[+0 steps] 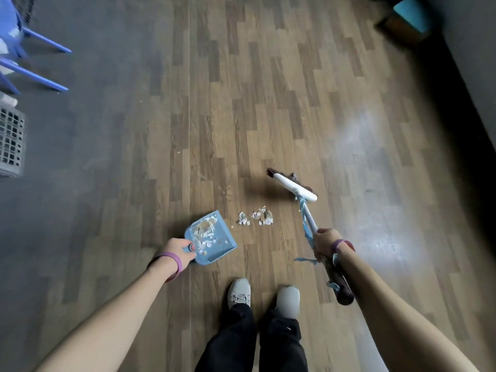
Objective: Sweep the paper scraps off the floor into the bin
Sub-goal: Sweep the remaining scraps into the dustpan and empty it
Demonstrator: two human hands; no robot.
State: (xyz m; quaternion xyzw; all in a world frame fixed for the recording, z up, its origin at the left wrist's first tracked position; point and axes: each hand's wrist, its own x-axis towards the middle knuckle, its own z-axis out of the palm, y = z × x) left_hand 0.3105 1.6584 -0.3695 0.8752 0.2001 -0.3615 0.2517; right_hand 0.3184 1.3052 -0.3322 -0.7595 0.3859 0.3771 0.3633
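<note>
My left hand [178, 249] grips the handle of a light-blue dustpan [214, 247] that lies on the wood-pattern floor and holds a heap of white paper scraps. A small pile of paper scraps [256, 216] lies on the floor just right of the pan's mouth. My right hand [326, 241] grips the white handle of a broom [294, 187], with blue ribbon wound round the handle. The broom head, white with dark bristles, is on the floor beyond and right of the scraps. No bin is clearly identifiable.
Blue plastic chair legs [40, 44] and a grey lattice basket [10, 140] stand at the left on darker grey flooring. A teal and brown object [410, 14] sits at the top right by a dark wall. My two shoes [264, 296] stand just behind the dustpan.
</note>
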